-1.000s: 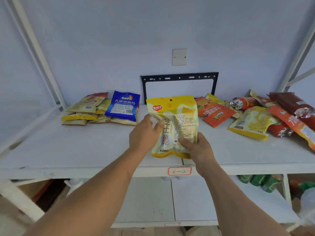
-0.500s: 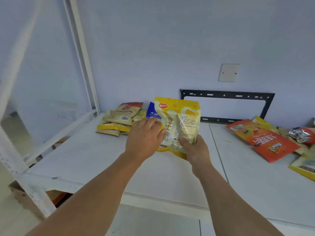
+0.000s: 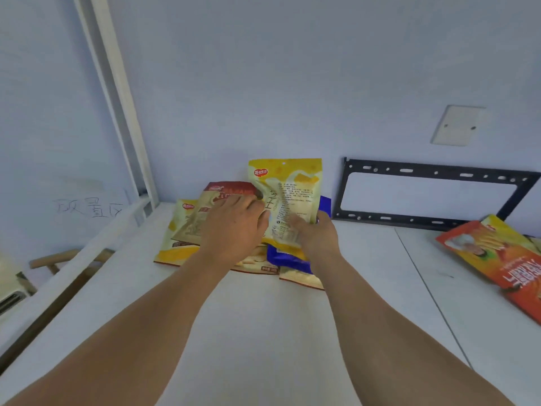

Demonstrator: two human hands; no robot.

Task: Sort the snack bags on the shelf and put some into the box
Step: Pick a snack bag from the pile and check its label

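A yellow snack bag [image 3: 288, 194] stands upright, back side toward me, over a pile of bags at the rear left of the white shelf [image 3: 263, 332]. My right hand [image 3: 317, 235] grips its lower right edge. My left hand [image 3: 234, 227] holds its left edge and covers part of the pile. The pile holds a tan and red bag [image 3: 213, 206], a yellow bag [image 3: 175, 247] and a blue bag [image 3: 288, 259] under the raised one. Orange and red bags [image 3: 503, 259] lie at the far right.
A black metal bracket [image 3: 433, 194] leans against the back wall. A white shelf post [image 3: 117, 98] rises at the left, with a rail [image 3: 73, 259] along the left edge. A wall plate [image 3: 456, 126] sits above the bracket.
Both hands carried the yellow bag left and farther back, from the shelf's front middle to above the left pile. The view swung left, so most right-hand bags left the frame.
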